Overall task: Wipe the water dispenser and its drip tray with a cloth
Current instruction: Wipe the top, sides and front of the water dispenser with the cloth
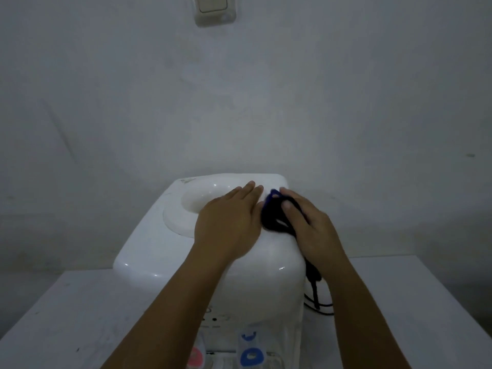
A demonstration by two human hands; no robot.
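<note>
A white tabletop water dispenser (159, 251) stands against the wall, its round bottle well (202, 195) open on top. My left hand (229, 222) lies flat on the dispenser's top, fingers straight, beside the well. My right hand (311, 227) grips a dark blue-black cloth (271, 211) against the top's right rear part, fingers curled over it. A strand of the cloth hangs down the right side. At the bottom edge the blue tap (251, 355) and the pink tap (195, 359) show above the drip tray (226, 359), which is mostly cut off.
The dispenser sits on a white table (66, 315). A black cord (318, 304) trails on the table at the dispenser's right side. The grey wall (239, 102) is close behind, with a light switch (214, 9) high up.
</note>
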